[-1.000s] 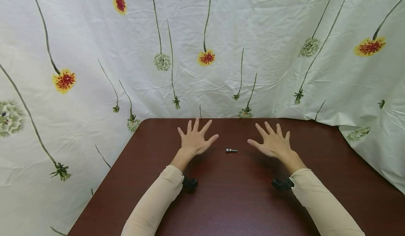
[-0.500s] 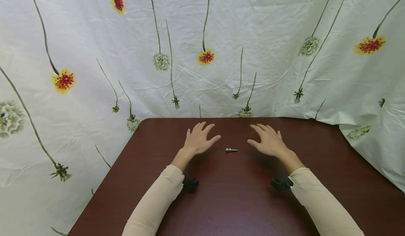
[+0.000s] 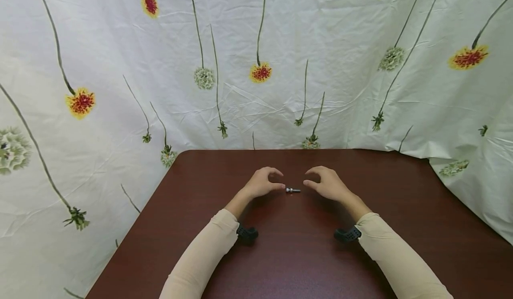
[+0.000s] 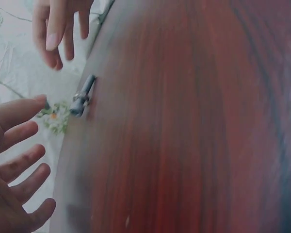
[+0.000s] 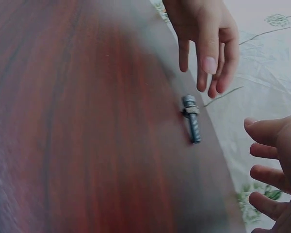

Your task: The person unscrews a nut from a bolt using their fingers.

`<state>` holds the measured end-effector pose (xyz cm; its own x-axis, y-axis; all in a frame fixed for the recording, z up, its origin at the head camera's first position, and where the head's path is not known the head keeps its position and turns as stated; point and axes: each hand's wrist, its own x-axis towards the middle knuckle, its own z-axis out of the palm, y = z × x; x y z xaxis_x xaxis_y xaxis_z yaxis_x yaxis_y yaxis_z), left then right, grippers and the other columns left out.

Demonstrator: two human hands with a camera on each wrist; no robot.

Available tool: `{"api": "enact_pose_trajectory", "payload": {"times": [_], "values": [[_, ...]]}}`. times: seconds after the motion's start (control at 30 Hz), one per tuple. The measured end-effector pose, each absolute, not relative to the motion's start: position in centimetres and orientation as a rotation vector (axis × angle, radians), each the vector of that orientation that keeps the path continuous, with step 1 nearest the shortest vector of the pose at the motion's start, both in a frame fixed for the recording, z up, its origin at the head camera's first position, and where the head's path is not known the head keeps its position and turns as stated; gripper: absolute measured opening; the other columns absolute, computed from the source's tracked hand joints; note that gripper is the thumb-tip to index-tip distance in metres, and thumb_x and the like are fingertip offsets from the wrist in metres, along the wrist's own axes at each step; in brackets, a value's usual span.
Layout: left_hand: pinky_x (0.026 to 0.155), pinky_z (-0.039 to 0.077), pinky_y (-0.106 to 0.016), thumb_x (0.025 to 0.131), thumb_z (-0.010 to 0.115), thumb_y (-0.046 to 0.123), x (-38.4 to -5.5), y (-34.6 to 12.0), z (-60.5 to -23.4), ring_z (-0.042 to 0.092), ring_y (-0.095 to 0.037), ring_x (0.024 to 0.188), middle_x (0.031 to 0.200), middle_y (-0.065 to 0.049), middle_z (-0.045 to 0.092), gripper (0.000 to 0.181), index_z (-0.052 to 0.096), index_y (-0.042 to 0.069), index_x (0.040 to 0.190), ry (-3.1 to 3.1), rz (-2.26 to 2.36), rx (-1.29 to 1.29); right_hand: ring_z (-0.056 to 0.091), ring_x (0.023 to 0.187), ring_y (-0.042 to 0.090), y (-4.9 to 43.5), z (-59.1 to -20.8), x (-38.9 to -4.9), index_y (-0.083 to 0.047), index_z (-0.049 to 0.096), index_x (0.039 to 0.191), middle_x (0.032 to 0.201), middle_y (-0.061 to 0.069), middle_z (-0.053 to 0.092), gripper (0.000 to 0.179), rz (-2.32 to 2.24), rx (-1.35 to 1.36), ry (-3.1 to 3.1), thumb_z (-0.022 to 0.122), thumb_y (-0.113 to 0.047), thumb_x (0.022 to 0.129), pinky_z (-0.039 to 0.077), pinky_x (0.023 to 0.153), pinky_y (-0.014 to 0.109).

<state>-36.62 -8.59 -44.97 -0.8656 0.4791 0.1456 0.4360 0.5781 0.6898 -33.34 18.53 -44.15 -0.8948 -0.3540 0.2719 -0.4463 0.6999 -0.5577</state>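
A small metal bolt [image 3: 293, 190] with a nut threaded near its head lies on the dark red-brown table. Its head points left and its threaded end right. My left hand [image 3: 261, 183] hovers just left of the head, fingers loosely bent and thumb apart from them, holding nothing. Across from it, my right hand [image 3: 326, 183] is near the threaded end with the same loose curve and nothing in it. In the right wrist view the nut and thread of the bolt [image 5: 191, 119] show clearly, between both hands and touched by neither.
The wooden table [image 3: 296, 254] has a rounded far-left corner. A white cloth [image 3: 240, 107] printed with flowers hangs behind the table and along its sides. A dark band [image 3: 247, 233] sits at the left wrist and another dark band [image 3: 348, 234] at the right.
Both hands have moved inward towards the bolt from either side. Their fingers, spread wide a second ago, have drawn together and bent. The bolt has stayed in place.
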Motion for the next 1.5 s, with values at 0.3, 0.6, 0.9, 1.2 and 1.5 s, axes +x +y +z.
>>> {"api": "enact_pose_trajectory", "payload": {"times": [0.3,0.6,0.9,1.2,1.5], "values": [[0.096,0.049,-0.045,0.086,0.089,0.020,-36.2,-7.0,-45.7,0.061,-0.027,0.117,0.119,-0.003,0.069,0.029,0.079,0.009,0.111,2.621,1.287,0.601,0.057,0.124,0.040,17.0,-45.7,-33.5,-0.004,0.074,0.118,0.128,0.017,0.065,0.027,1.091,0.627,-2.809,0.077,-0.020,0.096,0.044,0.101,0.058],[0.106,0.038,-0.056,0.084,0.090,0.018,-36.2,-6.3,-46.3,0.057,-0.026,0.117,0.117,0.000,0.065,0.014,0.083,0.014,0.095,2.695,1.205,0.584,0.055,0.127,0.042,15.9,-46.8,-33.7,-0.007,0.079,0.104,0.130,0.019,0.064,0.013,1.090,0.614,-2.819,0.081,-0.013,0.092,0.040,0.105,0.060],[0.102,0.031,-0.058,0.086,0.087,0.019,-36.1,-5.7,-46.5,0.058,-0.023,0.113,0.113,0.003,0.065,0.005,0.082,0.019,0.086,2.766,1.144,0.559,0.052,0.130,0.043,15.5,-46.9,-33.4,-0.006,0.079,0.095,0.134,0.017,0.063,0.009,1.091,0.525,-2.830,0.079,-0.016,0.093,0.034,0.107,0.066],[0.097,0.046,-0.048,0.089,0.085,0.016,-36.0,-5.9,-46.0,0.063,-0.019,0.102,0.105,0.003,0.071,0.006,0.082,0.014,0.094,2.690,1.269,0.588,0.052,0.130,0.040,15.4,-46.9,-33.0,-0.008,0.077,0.098,0.134,0.015,0.061,0.006,1.200,0.467,-2.776,0.075,-0.014,0.097,0.039,0.107,0.058],[0.084,0.052,-0.037,0.092,0.082,0.016,-36.1,-6.9,-45.1,0.064,-0.018,0.101,0.103,0.002,0.073,0.012,0.081,0.010,0.102,2.547,1.539,0.695,0.061,0.115,0.033,15.1,-45.6,-32.6,-0.011,0.073,0.104,0.119,0.010,0.068,0.005,1.347,0.408,-2.668,0.072,-0.012,0.099,0.048,0.092,0.051]]}}
